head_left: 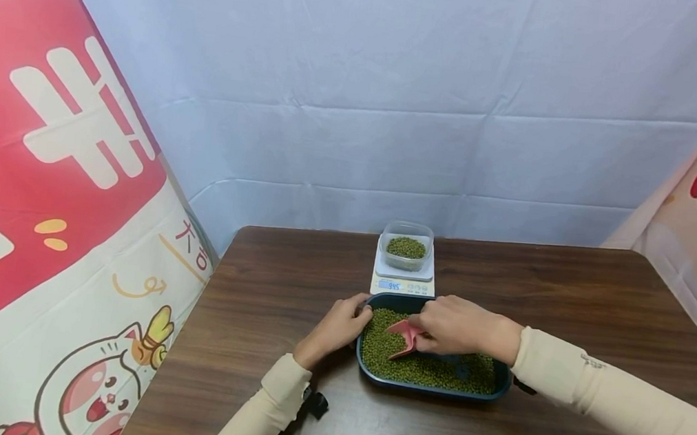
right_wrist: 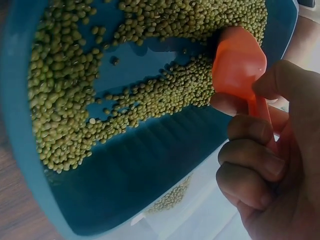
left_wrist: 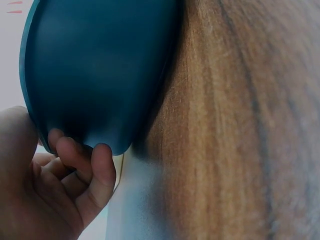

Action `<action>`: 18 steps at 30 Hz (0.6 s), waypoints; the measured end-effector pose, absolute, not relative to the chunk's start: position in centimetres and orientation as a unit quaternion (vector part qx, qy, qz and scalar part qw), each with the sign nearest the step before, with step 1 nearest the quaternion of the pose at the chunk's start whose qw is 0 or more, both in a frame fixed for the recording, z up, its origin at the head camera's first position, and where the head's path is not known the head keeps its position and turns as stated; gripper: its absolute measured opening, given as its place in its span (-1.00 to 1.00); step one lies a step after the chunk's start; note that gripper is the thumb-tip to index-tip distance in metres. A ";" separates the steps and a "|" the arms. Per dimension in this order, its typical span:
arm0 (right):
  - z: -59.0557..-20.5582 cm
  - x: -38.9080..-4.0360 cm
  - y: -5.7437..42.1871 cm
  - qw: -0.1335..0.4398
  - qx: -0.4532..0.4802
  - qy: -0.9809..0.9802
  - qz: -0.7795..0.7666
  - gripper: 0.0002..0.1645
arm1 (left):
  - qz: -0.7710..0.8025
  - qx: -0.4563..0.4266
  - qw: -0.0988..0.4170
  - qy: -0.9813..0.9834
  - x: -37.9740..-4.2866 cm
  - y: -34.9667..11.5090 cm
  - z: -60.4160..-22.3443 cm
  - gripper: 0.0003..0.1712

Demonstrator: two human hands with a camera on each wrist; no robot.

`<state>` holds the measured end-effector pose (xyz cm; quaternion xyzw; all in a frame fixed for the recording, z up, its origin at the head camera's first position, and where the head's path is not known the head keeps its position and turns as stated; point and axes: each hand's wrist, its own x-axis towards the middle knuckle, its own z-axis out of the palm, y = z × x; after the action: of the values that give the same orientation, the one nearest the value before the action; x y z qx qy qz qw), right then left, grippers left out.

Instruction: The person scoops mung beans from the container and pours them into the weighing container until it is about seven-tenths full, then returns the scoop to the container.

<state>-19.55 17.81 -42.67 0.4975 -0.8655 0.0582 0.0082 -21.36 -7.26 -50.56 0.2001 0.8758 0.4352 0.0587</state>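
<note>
My right hand grips the handle of a pink-red scoop over a dark teal tub. The thumb lies along the handle and the fingers curl round it. Green mung beans cover much of the tub's floor, with bare patches showing in the right wrist view. The scoop's bowl is among the beans near one end. At the tub's left end, my left hand holds the rim, thumb on top. In the left wrist view its fingers bend against the outer wall.
Right behind the tub stands a white kitchen scale with a lit display. A clear plastic container on it holds more mung beans. All rest on a brown wooden table, with a pale cloth hanging behind.
</note>
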 end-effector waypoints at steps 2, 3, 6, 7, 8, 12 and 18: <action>-42.7 -19.6 17.7 0.002 0.498 -0.865 0.058 -0.84 | 0.436 0.200 0.059 0.875 -21.4 -7.3 -50.5 -0.65; -42.7 -19.6 17.6 -0.003 0.499 -0.865 0.058 -0.84 | 0.436 0.200 0.058 0.876 -21.4 -7.3 -50.5 -0.65; -42.6 -19.6 17.3 -0.012 0.498 -0.866 0.055 -0.83 | 0.435 0.199 0.056 0.876 -21.4 -7.3 -50.5 -0.65; -42.6 -19.6 17.3 -0.015 0.497 -0.866 0.053 -0.84 | 0.435 0.198 0.056 0.877 -21.4 -7.2 -50.5 -0.65; -42.6 -19.6 17.2 -0.020 0.496 -0.867 0.052 -0.84 | 0.433 0.198 0.055 0.878 -21.4 -7.2 -50.5 -0.65; -42.5 -19.5 16.9 -0.037 0.493 -0.867 0.052 -0.85 | 0.433 0.195 0.058 0.878 -21.4 -7.2 -50.5 -0.65; -42.6 -19.4 16.2 -0.056 0.500 -0.861 0.069 -0.93 | 0.437 0.196 0.061 0.876 -21.4 -7.2 -50.6 -0.64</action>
<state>-19.39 16.23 -42.61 0.5002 -0.8613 0.0692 -0.0555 -21.37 -7.20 -50.55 0.1957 0.8758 0.4370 0.0610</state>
